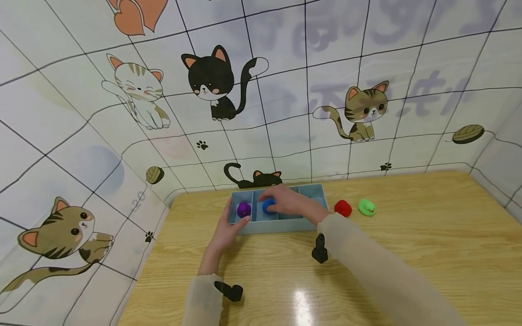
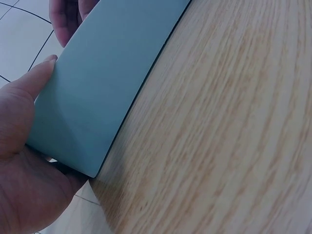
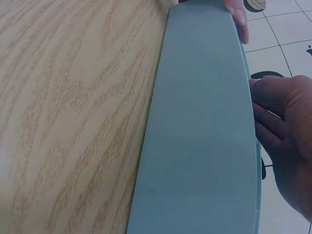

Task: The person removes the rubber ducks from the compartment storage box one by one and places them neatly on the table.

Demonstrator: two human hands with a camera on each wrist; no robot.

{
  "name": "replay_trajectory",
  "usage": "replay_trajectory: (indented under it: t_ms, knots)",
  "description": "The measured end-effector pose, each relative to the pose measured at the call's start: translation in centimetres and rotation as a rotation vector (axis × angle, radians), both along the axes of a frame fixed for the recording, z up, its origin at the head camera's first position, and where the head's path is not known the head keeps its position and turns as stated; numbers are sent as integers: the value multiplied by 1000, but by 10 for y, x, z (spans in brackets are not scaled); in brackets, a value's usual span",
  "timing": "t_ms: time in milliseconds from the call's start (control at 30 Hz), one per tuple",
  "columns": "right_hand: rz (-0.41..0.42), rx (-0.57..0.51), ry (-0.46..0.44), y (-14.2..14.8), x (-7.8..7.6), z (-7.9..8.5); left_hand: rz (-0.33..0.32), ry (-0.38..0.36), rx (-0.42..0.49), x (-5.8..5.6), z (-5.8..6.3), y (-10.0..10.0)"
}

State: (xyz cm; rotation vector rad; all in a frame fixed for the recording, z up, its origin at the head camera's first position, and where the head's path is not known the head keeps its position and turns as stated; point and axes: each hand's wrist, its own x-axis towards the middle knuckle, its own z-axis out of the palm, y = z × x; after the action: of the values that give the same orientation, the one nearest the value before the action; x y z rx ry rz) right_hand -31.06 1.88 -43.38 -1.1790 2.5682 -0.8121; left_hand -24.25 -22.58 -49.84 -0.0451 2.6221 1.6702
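My left hand (image 1: 227, 228) grips the left end of a light blue divided box (image 1: 285, 225), its thumb on the front rim and its fingers along the end wall. In the leftmost compartment lies a small purple toy (image 1: 244, 209). My right hand (image 1: 287, 200) reaches over the box from the right, with thumb and fingers curled about a small blue toy (image 1: 268, 206) in the second compartment. The right wrist view shows the right hand (image 3: 287, 131) behind the box's long wall (image 3: 200, 122), which hides its fingertips and the blue toy.
Right of the box, a red toy (image 1: 343, 208) and a green toy duck (image 1: 367, 207) sit on the wooden table (image 1: 277, 276). Close behind the box stands a white wall (image 1: 285, 154) with cat pictures. Another such wall rises on the left.
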Motion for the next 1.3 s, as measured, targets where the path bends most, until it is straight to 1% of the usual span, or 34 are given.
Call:
replay_trajectory:
  t_ms: [200, 400, 600, 767, 867, 1067, 1300]
  knots:
    - [-4, 15, 22, -1, -4, -5, 6, -10, 2, 1, 0, 1]
    - [-13, 63, 46, -6, -8, -9, 3, -6, -2, 1, 0, 2]
    - [-16, 92, 46, -11, -12, -12, 4, -17, -4, 0, 1, 1]
    - [-15, 95, 44, -15, -11, -12, 10, -12, -9, -1, 0, 0]
    - [-17, 129, 48, -19, -10, -12, 11, -9, -4, -1, 0, 0]
    - [-53, 186, 63, -24, -7, -14, 6, -7, 6, 1, -2, 0]
    - [-61, 204, 109, -29, -7, -18, 8, -7, -7, 1, -2, 0]
